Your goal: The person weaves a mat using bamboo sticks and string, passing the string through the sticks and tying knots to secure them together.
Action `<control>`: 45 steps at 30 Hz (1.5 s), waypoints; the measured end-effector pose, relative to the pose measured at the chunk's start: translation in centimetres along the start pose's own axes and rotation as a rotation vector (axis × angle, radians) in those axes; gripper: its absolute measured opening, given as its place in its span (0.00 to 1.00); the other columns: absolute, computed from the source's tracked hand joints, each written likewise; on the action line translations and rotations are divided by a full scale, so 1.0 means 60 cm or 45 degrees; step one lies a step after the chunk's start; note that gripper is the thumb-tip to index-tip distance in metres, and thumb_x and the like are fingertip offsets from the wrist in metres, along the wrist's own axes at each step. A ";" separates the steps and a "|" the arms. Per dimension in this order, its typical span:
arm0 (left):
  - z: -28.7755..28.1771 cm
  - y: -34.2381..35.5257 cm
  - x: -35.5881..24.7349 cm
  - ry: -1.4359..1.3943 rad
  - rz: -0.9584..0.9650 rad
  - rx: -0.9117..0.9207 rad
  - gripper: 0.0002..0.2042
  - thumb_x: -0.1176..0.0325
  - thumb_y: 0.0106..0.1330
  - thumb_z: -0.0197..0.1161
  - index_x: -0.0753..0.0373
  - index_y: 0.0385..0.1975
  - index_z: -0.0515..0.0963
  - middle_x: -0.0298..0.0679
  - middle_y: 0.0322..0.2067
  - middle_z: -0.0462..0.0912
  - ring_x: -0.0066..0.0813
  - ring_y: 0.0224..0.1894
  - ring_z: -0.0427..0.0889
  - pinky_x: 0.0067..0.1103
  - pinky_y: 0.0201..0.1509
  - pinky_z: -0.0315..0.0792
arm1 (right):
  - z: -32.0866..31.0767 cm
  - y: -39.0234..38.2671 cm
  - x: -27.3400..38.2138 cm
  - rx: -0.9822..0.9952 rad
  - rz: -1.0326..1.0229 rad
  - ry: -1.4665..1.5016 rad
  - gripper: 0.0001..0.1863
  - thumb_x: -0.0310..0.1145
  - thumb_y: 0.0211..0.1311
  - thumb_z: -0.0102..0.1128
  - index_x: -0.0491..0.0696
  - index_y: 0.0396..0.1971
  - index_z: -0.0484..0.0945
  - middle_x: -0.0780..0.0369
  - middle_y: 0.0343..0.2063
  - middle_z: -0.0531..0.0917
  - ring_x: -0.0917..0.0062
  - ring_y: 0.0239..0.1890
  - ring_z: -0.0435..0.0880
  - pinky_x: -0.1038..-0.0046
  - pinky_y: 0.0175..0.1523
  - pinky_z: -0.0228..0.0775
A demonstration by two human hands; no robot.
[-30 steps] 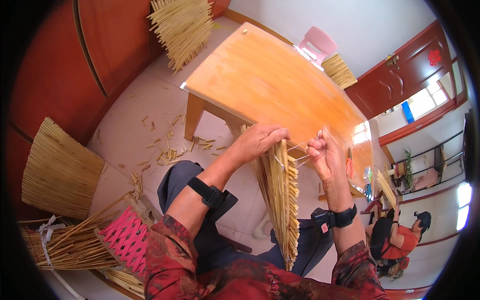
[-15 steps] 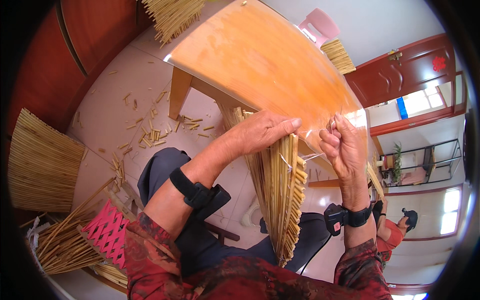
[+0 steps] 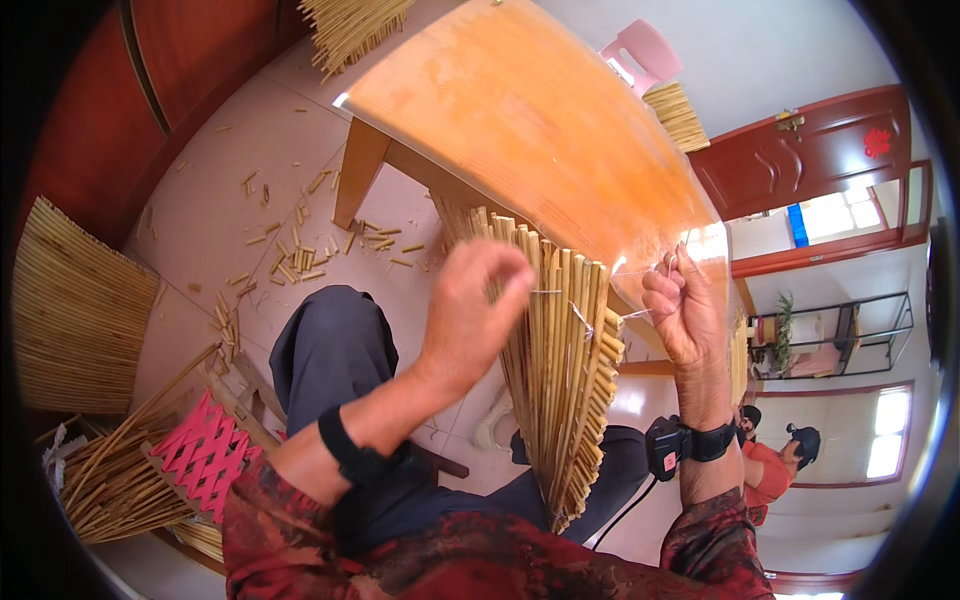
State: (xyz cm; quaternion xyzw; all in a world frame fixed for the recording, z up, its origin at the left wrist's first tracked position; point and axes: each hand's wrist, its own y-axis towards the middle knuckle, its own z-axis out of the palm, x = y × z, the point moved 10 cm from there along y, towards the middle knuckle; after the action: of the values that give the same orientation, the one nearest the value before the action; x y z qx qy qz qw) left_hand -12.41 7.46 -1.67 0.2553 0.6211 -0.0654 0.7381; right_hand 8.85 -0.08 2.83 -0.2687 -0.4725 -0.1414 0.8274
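Observation:
A mat of tied yellow stalks (image 3: 550,360) stands on edge between my knees, its cut ends facing right. White thread ties cross the stalks near the top. My right hand (image 3: 683,308), to the right of the mat, pinches a thin needle (image 3: 686,238) pointing up. White thread (image 3: 636,314) runs from that hand to the mat's right edge. My left hand (image 3: 472,312) is over the mat's left side, slightly blurred. Its fingers curl loosely, leaving a gap to the thumb, and nothing shows in them.
An orange table (image 3: 540,120) stands just ahead. Cut stalk pieces (image 3: 295,262) litter the floor. At left are a finished stalk mat (image 3: 75,310), loose stalks (image 3: 130,485) and a pink lattice-woven seat (image 3: 203,445). People (image 3: 770,465) are at the right; a pink chair (image 3: 645,55) stands behind the table.
My left hand has let go of the mat's top edge and moved left and down. My right hand keeps its pinch in nearly the same place. The mat's upper part has shifted slightly right.

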 end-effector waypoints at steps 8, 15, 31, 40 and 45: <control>0.015 -0.032 -0.006 -0.203 -0.088 -0.014 0.11 0.81 0.53 0.60 0.66 0.36 0.73 0.38 0.31 0.74 0.24 0.33 0.77 0.18 0.40 0.71 | 0.041 -0.033 0.002 0.044 -0.182 -0.368 0.11 0.34 0.65 0.45 0.43 0.27 0.70 0.66 0.18 0.70 0.76 0.26 0.74 0.74 0.33 0.74; 0.016 -0.026 -0.017 -0.272 -0.008 -0.013 0.11 0.81 0.52 0.60 0.66 0.35 0.72 0.38 0.31 0.74 0.25 0.32 0.76 0.19 0.38 0.72 | 0.062 -0.083 0.038 -0.141 -0.669 -1.386 0.14 0.34 0.67 0.43 0.40 0.38 0.74 0.66 0.23 0.72 0.83 0.28 0.76 0.84 0.31 0.70; 0.020 -0.020 -0.034 -0.192 0.143 0.141 0.06 0.81 0.47 0.58 0.65 0.21 0.68 0.41 0.32 0.71 0.33 0.35 0.74 0.20 0.40 0.68 | 0.080 -0.148 -0.076 -0.028 -0.349 -1.200 0.19 0.20 0.50 0.61 0.41 0.43 0.67 0.68 0.30 0.72 0.90 0.30 0.70 0.89 0.33 0.63; 0.018 -0.034 0.043 -0.874 -0.400 0.093 0.01 0.77 0.60 0.51 0.67 0.29 0.69 0.39 0.34 0.74 0.26 0.37 0.76 0.22 0.47 0.69 | 0.065 -0.143 -0.091 -0.024 -0.104 -1.050 0.18 0.26 0.53 0.59 0.42 0.44 0.68 0.69 0.27 0.71 0.91 0.26 0.68 0.89 0.29 0.61; -0.009 -0.051 0.040 -0.330 -0.298 0.110 0.13 0.69 0.63 0.53 0.72 0.43 0.67 0.39 0.44 0.68 0.27 0.48 0.72 0.25 0.54 0.66 | 0.037 -0.128 -0.114 0.082 0.122 -0.566 0.15 0.35 0.61 0.52 0.41 0.43 0.68 0.69 0.21 0.69 0.87 0.22 0.68 0.85 0.24 0.64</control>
State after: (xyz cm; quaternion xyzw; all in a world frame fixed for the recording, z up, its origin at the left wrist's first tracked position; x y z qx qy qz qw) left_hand -13.63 5.62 -4.90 0.2022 0.5427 -0.2098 0.7878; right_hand 0.01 -5.16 0.24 -0.2888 -0.6341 -0.0241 0.7168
